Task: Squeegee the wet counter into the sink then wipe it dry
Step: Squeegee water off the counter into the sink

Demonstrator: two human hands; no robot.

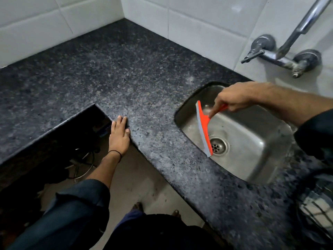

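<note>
Right hand (232,101) closed around the handle of an orange squeegee (204,128), index finger stretched down along its stem. Squeegee held over the steel sink (252,141), inside its left half, grey blade edge facing left toward the sink's left wall, near end just above the drain (218,146); contact with the basin not clear. Left hand (119,134) open and flat, fingers together, pressed on the near edge of the dark speckled counter (126,78) where the edge turns a corner, well left of the sink. Thin black band (115,152) around the left wrist. Chrome wall tap (281,55) mounted on the white tiles (198,20) at far right, above the sink. Wetness of the stone hard to judge.
</note>
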